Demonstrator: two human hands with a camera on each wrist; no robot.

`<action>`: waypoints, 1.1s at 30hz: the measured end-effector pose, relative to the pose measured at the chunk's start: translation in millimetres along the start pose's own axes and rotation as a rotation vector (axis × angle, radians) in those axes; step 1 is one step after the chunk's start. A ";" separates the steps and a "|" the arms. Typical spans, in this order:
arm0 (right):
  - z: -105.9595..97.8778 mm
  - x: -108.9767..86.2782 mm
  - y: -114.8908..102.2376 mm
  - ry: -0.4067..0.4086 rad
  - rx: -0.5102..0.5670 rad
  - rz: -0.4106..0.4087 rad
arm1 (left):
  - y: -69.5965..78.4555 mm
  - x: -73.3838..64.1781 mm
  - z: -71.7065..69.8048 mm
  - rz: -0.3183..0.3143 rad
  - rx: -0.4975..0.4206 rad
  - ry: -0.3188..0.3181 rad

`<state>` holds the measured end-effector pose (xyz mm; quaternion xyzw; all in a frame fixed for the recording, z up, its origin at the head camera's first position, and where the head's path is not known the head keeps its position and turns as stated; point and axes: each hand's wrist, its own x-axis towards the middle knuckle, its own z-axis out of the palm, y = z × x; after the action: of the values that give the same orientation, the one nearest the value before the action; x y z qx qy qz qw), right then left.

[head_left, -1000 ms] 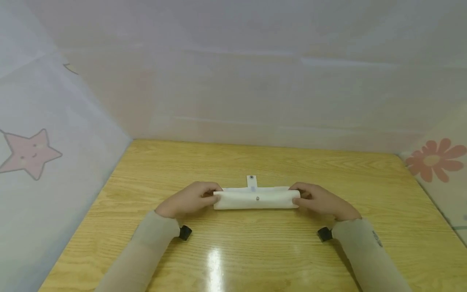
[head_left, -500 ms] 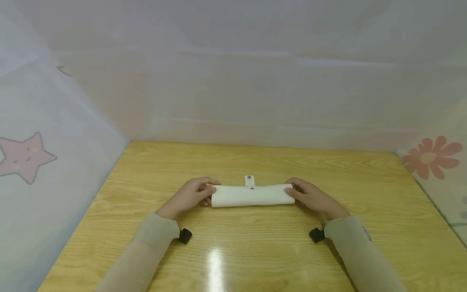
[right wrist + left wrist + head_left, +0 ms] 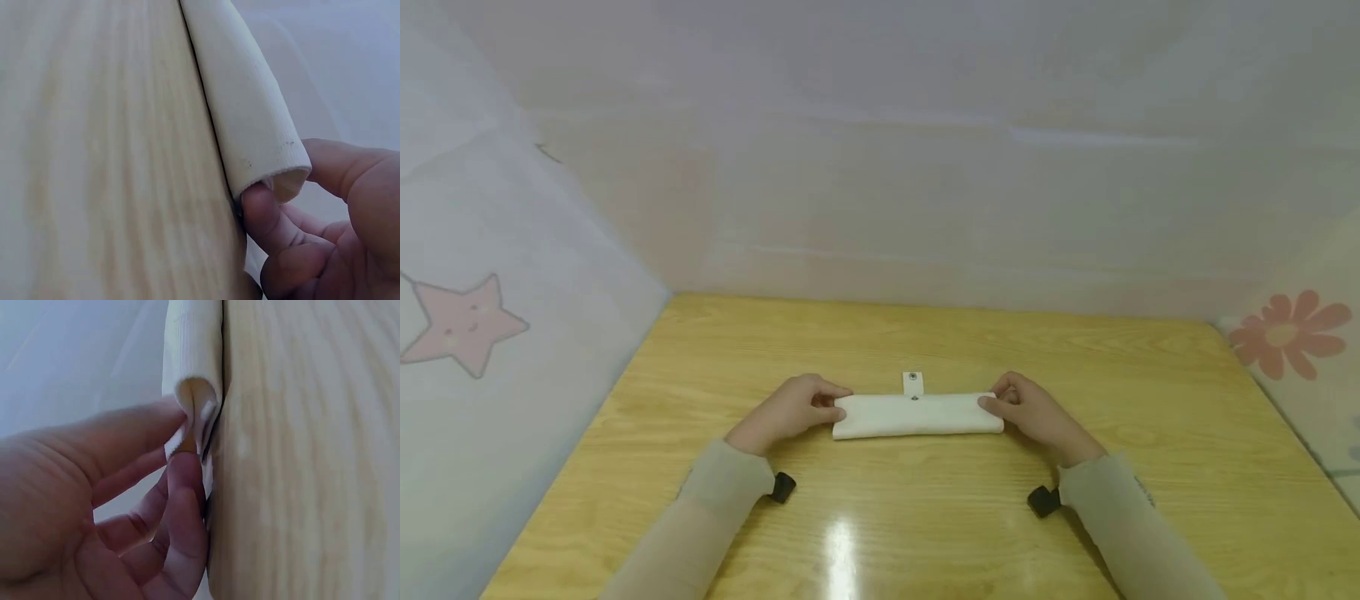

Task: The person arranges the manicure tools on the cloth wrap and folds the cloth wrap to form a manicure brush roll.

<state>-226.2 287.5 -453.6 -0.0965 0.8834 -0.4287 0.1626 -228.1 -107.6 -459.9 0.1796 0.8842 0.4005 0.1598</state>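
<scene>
A white fabric roll-up pouch [image 3: 917, 417] lies folded into a flat, long roll on the wooden table. From its far side sticks out a short strap [image 3: 912, 383] with a metal snap; a small metal stud shows at the roll's far edge, just below the strap. My left hand [image 3: 793, 408] pinches the left end between thumb and fingers. At the right end my right hand [image 3: 1033, 412] grips the roll, thumb on top. In the left wrist view, layered folds of the pouch [image 3: 194, 356] show at its open end. The right wrist view has a fingertip tucked into the other end.
The wooden table [image 3: 925, 508] reaches back to a pale printed sheet [image 3: 880, 208] behind it. Sheets with a pink star [image 3: 467, 321] and a red flower [image 3: 1285, 333] stand along the left and right sides. A black wrist camera [image 3: 782, 487] sits by each sleeve.
The roll has turned over away from me, so its stud went from the middle of the front face to the far edge. My right hand has shifted slightly left.
</scene>
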 end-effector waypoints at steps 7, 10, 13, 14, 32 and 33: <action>3.0 3.1 1.1 0.020 0.019 0.031 | 5.1 3.2 -1.8 0.002 0.121 0.077; 3.9 -0.6 -0.8 0.033 0.022 0.040 | 12.3 2.6 1.1 0.049 0.200 0.077; 3.3 -5.6 -8.3 0.071 -0.019 0.022 | 24.6 3.9 7.2 0.112 0.273 0.072; 3.3 -6.4 -13.0 0.090 -0.038 0.007 | 29.5 5.9 10.0 0.136 0.292 0.068; 50.0 69.8 -46.6 0.040 0.034 -0.037 | 36.3 54.6 43.5 0.184 -0.014 -0.009; 51.0 72.0 -47.3 0.034 0.023 -0.043 | 35.1 54.9 43.3 0.188 -0.026 0.007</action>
<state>-272.6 199.1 -460.5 -0.1066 0.8788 -0.4437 0.1394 -251.6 -33.4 -467.8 0.2583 0.8588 0.4257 0.1206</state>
